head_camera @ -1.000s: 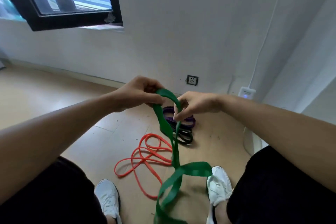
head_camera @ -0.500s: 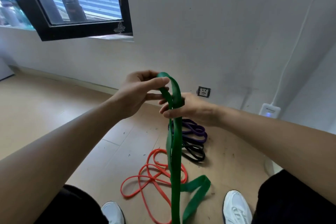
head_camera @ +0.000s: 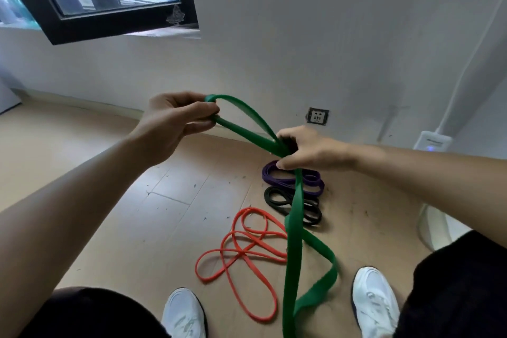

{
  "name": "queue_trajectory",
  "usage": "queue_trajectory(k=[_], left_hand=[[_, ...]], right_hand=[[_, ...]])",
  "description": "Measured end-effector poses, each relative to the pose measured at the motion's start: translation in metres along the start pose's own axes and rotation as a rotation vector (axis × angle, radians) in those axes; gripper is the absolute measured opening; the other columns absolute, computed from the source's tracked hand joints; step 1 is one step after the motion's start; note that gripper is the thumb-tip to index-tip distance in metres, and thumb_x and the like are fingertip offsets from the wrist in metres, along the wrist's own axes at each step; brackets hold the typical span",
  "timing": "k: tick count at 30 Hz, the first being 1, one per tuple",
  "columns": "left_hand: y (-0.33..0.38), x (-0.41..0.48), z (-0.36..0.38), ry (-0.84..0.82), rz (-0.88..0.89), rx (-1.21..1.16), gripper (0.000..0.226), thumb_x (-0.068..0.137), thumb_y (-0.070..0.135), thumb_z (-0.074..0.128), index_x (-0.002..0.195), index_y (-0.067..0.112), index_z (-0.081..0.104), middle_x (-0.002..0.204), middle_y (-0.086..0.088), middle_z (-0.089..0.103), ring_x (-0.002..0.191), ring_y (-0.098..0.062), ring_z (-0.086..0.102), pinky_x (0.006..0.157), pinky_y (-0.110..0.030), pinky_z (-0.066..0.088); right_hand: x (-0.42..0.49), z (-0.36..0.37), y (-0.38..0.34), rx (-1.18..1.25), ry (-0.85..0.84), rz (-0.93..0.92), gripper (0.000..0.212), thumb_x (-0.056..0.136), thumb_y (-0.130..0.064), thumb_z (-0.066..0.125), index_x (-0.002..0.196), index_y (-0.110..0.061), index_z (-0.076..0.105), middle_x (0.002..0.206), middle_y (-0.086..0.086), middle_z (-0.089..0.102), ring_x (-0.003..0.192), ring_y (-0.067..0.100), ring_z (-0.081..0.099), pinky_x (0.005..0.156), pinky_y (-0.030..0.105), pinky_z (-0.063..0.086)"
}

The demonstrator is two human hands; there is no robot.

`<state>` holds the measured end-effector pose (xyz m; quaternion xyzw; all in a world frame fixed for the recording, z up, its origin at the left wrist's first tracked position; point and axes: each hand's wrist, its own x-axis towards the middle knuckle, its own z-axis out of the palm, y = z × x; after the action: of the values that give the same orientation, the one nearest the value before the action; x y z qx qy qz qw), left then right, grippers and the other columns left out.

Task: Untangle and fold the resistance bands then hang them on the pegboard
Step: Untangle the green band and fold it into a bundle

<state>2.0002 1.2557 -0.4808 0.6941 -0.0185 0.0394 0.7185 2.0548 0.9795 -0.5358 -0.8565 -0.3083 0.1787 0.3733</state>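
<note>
Wide flat green rubber resistance band [head_camera: 295, 217]: one looped end pinched in the left hand [head_camera: 175, 123], both strands gathered in the right hand [head_camera: 310, 149], remainder hanging twisted below it. Thin orange rubber band [head_camera: 241, 250], tangled, lies on the floor beneath; coiled purple band [head_camera: 277, 175] and coiled black band [head_camera: 277, 199] lie under the right hand.

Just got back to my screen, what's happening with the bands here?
A person is working on the green band. The left hand pinches its looped end, the right hand clamps both strands lower down, and the rest hangs twisted toward the floor. The orange band lies tangled there; the purple band and black band lie coiled beyond it. No pegboard in view.
</note>
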Motion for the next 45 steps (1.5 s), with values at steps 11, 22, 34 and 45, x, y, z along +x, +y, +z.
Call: queue_trajectory(k=[11, 22, 34, 45], left_hand=[[-0.033, -0.011, -0.031, -0.391, -0.270, 0.660, 0.031, 0.082, 0.011, 0.079, 0.112, 0.014, 0.072, 0.107, -0.006, 0.077, 0.105, -0.025, 0.072, 0.091, -0.039, 0.061], [-0.019, -0.022, 0.052, -0.605, -0.193, 0.618, 0.063, 0.086, 0.064, 0.061, 0.132, 0.021, 0.063, 0.122, 0.002, 0.072, 0.116, -0.012, 0.066, 0.105, -0.032, 0.049], [-0.015, -0.020, 0.050, -0.473, -0.187, 0.488, 0.053, 0.085, 0.044, 0.072, 0.107, -0.004, 0.068, 0.100, -0.029, 0.067, 0.090, -0.031, 0.064, 0.095, -0.051, 0.051], [0.006, -0.023, 0.008, -0.475, -0.028, 0.343, 0.016, 0.088, 0.018, 0.063, 0.093, 0.004, 0.068, 0.077, 0.002, 0.068, 0.075, -0.012, 0.065, 0.071, -0.021, 0.052]], right_hand=[[-0.021, -0.024, 0.003, 0.121, -0.066, -0.005, 0.026, 0.082, -0.013, 0.083, 0.105, -0.008, 0.073, 0.090, 0.009, 0.074, 0.078, 0.016, 0.070, 0.067, 0.024, 0.055], [-0.025, -0.011, -0.035, -0.083, -0.135, -0.070, 0.036, 0.077, -0.017, 0.088, 0.107, -0.011, 0.070, 0.085, -0.002, 0.072, 0.072, 0.008, 0.069, 0.063, 0.020, 0.053], [-0.022, -0.006, -0.026, -0.055, 0.011, -0.114, 0.034, 0.076, -0.011, 0.087, 0.104, -0.016, 0.068, 0.096, -0.002, 0.072, 0.091, 0.014, 0.070, 0.087, 0.035, 0.060], [-0.017, 0.017, -0.010, 0.090, 0.076, -0.051, 0.019, 0.080, -0.012, 0.080, 0.094, -0.019, 0.069, 0.086, 0.002, 0.072, 0.085, 0.018, 0.071, 0.090, 0.048, 0.059]])
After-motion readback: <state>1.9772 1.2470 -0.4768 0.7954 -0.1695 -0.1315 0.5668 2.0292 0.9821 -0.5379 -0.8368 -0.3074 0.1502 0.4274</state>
